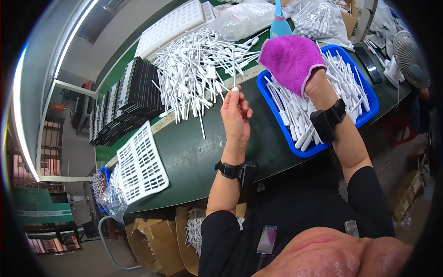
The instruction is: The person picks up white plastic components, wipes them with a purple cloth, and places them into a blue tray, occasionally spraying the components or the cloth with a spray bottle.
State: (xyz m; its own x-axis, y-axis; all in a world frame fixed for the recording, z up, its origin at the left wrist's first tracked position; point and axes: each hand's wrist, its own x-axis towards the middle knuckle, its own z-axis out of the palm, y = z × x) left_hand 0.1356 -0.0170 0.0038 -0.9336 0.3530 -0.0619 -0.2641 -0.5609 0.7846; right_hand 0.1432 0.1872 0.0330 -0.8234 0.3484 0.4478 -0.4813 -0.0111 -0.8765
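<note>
The dark-green, smooth-topped table (194, 159) bears a loose heap of white plastic sticks (184, 76) and, near the person, a rounded rectangular blue plastic basin (310, 153) of similar pieces, both apparently placed for easy reach. Fuzzy purple cloth (293, 62) covers the right hand (316, 82) above the basin; its finger grip cannot be told. The left hand (236, 113) pinches one slender, thick-ended white stick (235, 78) upright, perhaps keeping its shaft exposed.

The purple cloth (291, 63) was covered in dull fuzz. The white sticks (187, 76) and blue tub (372, 104) were made of smooth plastic. A soft shine was seen on the smooth desk (194, 147). The clear bag (244, 21) was made of shiny, crinkly plastic.
</note>
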